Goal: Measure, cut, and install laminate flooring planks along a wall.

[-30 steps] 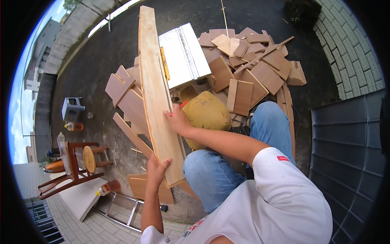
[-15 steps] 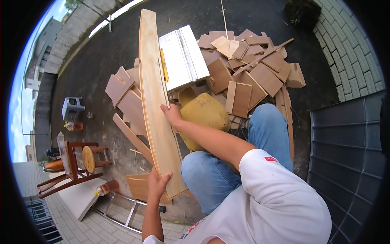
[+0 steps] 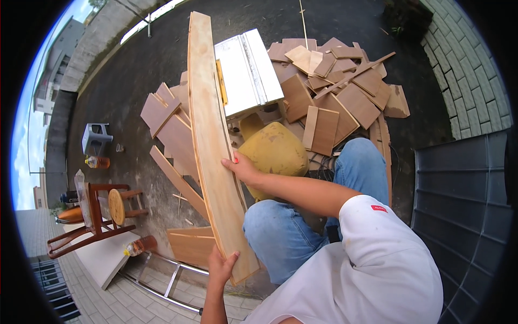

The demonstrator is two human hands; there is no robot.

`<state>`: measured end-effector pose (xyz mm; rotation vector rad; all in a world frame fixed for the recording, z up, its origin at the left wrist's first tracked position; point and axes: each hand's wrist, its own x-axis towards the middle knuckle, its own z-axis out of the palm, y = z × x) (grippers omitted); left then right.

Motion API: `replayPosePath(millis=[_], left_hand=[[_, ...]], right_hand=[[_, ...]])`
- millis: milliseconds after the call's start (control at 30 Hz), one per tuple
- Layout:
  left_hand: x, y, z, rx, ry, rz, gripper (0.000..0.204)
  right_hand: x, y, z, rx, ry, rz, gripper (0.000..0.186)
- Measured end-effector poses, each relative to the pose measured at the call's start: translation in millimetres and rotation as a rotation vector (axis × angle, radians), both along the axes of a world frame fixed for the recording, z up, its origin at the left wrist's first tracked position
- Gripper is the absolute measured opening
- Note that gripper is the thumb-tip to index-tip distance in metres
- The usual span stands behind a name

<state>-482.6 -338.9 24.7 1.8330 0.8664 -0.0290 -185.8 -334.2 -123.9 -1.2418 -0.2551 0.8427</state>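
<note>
A long pale wooden plank (image 3: 208, 129) stretches away from me, gripped by both hands. My left hand (image 3: 220, 264) is closed round the near end's left edge, with its thumb on the upper face. Farther up, my right hand (image 3: 244, 167) grips the right edge, thumb on top and the other fingers hidden beneath. A small red spot shows beside that thumb. Right of the plank's far half stands a white-topped work table (image 3: 240, 70) with a metal rail along it and a yellow strip (image 3: 222, 81) at its left edge.
Brown board offcuts (image 3: 345, 102) are heaped right of the table; more boards (image 3: 172, 132) lie left of the plank. A yellow cushion-like block (image 3: 274, 148) sits before my knees. At left are a grey plastic stool (image 3: 97, 139), a wooden stool (image 3: 116, 207), bottles and a metal ladder (image 3: 171, 281).
The plank's near end has come closer to me and slightly right. Both hands have moved the same way, still gripping it. The whole view has shifted slightly.
</note>
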Motion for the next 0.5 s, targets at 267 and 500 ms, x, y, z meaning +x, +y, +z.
replayPosePath(millis=[267, 500], left_hand=[[14, 2, 0, -0.034, 0.036, -0.038, 0.047], [-32, -23, 8, 0.076, 0.14, -0.029, 0.047]], right_hand=[[107, 57, -15, -0.094, 0.157, -0.205, 0.054], [51, 38, -7, -0.081, 0.127, -0.18, 0.05]])
